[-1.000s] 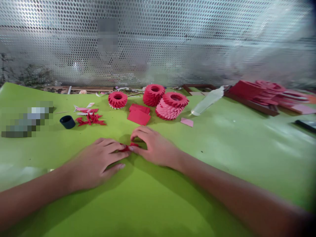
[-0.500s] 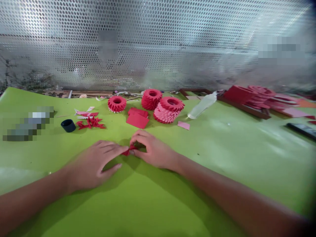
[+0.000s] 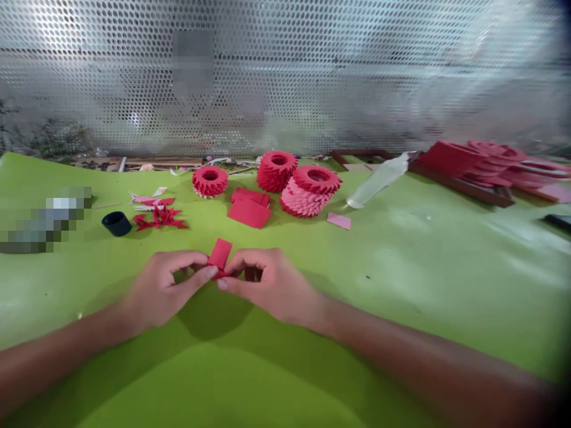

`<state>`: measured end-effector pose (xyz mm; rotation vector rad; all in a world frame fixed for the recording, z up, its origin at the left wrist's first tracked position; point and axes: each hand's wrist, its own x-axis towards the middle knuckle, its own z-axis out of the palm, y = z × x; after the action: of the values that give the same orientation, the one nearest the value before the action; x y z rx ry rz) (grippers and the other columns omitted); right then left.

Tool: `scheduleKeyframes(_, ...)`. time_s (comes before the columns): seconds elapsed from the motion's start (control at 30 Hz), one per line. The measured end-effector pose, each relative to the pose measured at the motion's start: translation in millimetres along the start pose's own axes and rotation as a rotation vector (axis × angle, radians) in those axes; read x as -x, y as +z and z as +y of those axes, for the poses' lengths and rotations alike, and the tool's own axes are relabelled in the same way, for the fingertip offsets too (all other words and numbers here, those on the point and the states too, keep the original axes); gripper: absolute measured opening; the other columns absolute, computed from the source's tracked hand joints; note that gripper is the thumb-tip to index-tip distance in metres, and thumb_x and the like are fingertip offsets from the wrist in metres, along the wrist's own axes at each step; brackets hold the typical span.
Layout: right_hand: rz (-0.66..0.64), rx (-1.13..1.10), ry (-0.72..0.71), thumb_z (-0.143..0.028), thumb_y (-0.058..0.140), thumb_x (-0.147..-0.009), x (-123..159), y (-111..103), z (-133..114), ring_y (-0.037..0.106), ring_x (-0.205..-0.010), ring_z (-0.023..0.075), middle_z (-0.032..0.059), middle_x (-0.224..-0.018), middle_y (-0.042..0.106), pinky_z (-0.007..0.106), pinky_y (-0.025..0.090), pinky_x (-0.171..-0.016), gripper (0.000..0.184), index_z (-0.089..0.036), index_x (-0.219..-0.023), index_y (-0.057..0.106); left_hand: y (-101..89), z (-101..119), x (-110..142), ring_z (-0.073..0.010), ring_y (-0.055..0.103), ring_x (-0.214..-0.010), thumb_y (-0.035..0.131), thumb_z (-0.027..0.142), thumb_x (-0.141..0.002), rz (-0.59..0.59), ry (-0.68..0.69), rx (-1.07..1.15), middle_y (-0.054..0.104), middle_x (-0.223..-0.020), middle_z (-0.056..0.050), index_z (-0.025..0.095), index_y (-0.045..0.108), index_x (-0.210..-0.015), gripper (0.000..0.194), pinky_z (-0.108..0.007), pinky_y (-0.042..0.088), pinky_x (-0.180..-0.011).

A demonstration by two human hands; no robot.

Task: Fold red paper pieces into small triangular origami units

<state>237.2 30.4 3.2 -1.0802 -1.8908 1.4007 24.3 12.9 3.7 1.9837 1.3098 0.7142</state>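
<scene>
Pinching folded red paper strip (image 3: 219,255) upright between left hand (image 3: 167,288) and right hand (image 3: 267,285), fingers (image 3: 196,274) narrow at its base; red origami rings (image 3: 209,181) beyond.

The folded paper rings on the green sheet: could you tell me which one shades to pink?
The rightmost paper ring stack, pink beneath its red top; the other two are all red.

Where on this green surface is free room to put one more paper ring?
The green sheet right of your right hand, below the pink paper slip and translucent plastic piece, is bare. Behind your hands it is crowded: red paper rings and red paper sheets, with the black cup further left.
</scene>
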Motion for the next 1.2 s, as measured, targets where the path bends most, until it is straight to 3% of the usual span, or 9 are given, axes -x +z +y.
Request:
scheduleKeyframes(0.13,0.067,0.014,-0.012,-0.044,0.073,-0.085,-3,-6,1,0.049,-0.057,0.0086,-0.0006,-0.078,0.066,0.02,0.034,-0.047,0.029,-0.018,-0.098,0.07,0.7,-2,0,-0.0154,0.054,-0.06,0.048,0.05,-0.097,-0.067,-0.038,0.072,0.065,-0.07,-0.002,0.018,0.068,-0.084,0.039,-0.023,0.033,-0.047)
scheduleKeyframes(0.33,0.173,0.121,-0.234,-0.03,0.068,-0.09,-4,-4,3,0.056,-0.057,0.0093,0.0004,-0.074,0.071,0.019,0.039,-0.047,0.015,-0.017,-0.086,0.073,2.1,-1,-3,-0.0113,0.044,-0.052,0.05,0.051,-0.095,-0.193,-0.123,0.132,0.059,-0.066,0.001,0.017,0.067,-0.088,0.038,-0.022,0.028,-0.047)
scheduleKeyframes(0.4,0.236,0.227,-0.357,-0.024,0.069,-0.09,-3,-4,4,0.063,-0.062,0.0103,0.0013,-0.079,0.075,0.019,0.044,-0.05,0.009,-0.017,-0.089,0.074,0.2,-1,-4,-0.0103,0.042,-0.051,0.052,0.056,-0.093,-0.221,-0.207,0.184,0.062,-0.07,0.0,0.018,0.068,-0.092,0.042,-0.022,0.027,-0.045)
scheduleKeyframes(0.57,0.306,0.613,-0.821,-0.013,0.067,-0.091,-4,-10,11,0.071,-0.069,0.0114,0.0011,-0.084,0.08,0.021,0.052,-0.062,0.009,-0.017,-0.093,0.075,-4.1,-1,-3,-0.0085,0.041,-0.05,0.056,0.06,-0.09,-0.213,-0.308,0.258,0.067,-0.079,-0.002,0.017,0.07,-0.095,0.046,-0.021,0.028,-0.043)
scheduleKeyframes(0.67,0.296,0.803,-0.951,-0.014,0.064,-0.093,-3,-13,11,0.073,-0.075,0.0114,-0.0005,-0.093,0.081,0.022,0.054,-0.067,0.011,-0.018,-0.095,0.074,-4.0,-1,-3,-0.0082,0.042,-0.05,0.058,0.058,-0.09,-0.193,-0.3,0.294,0.066,-0.075,-0.002,0.016,0.07,-0.092,0.043,-0.02,0.03,-0.044)
scheduleKeyframes(0.87,0.306,1.035,-1.062,-0.015,0.064,-0.094,1,-15,5,0.069,-0.067,0.0093,-0.0022,-0.097,0.081,0.022,0.051,-0.06,0.012,-0.017,-0.091,0.076,-1.4,-3,-2,-0.0086,0.048,-0.051,0.058,0.057,-0.09,-0.204,-0.241,0.324,0.065,-0.073,-0.001,0.016,0.07,-0.087,0.043,-0.02,0.033,-0.046)
scheduleKeyframes(1.07,0.308,1.076,-1.041,-0.016,0.067,-0.092,3,-15,3,0.063,-0.062,0.0096,-0.0044,-0.096,0.08,0.024,0.049,-0.056,0.01,-0.02,-0.091,0.075,0.3,-4,-1,-0.0097,0.051,-0.051,0.056,0.06,-0.09,-0.209,-0.22,0.306,0.067,-0.074,-0.002,0.016,0.071,-0.09,0.046,-0.02,0.037,-0.046)
scheduleKeyframes(1.2,0.281,1.048,-1.031,-0.015,0.063,-0.094,5,-14,4,0.065,-0.066,0.0092,-0.0045,-0.099,0.079,0.023,0.05,-0.059,0.012,-0.021,-0.093,0.074,1.3,-2,-2,-0.0095,0.049,-0.051,0.055,0.058,-0.091,-0.177,-0.197,0.266,0.063,-0.068,0.0,0.016,0.069,-0.082,0.045,-0.02,0.037,-0.047)
